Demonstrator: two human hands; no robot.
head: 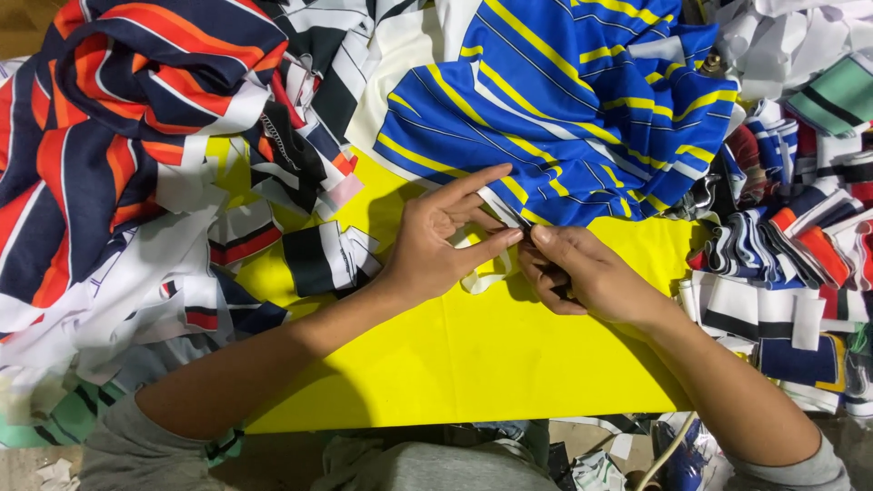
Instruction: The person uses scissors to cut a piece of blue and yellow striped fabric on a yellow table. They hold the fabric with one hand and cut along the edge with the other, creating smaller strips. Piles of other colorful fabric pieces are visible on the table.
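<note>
Pinching the hem of a smooth blue, yellow-striped knit garment (564, 109), the left hand (436, 241) and right hand (582, 273) meet fingertip to fingertip over the flat yellow surface (473, 355); a white fabric strip (482, 277) loops beneath; striped offcuts (782, 264) lie heaped beside.

Worktop (509, 364): plain bright yellow. Striped garment (564, 100): royal blue, yellow and white diagonal stripes. Fabric heap (100, 118): navy, orange-red and white stripes. Collar strips (782, 264): black, white, navy, red bands. Sleeves (118, 450): grey.
</note>
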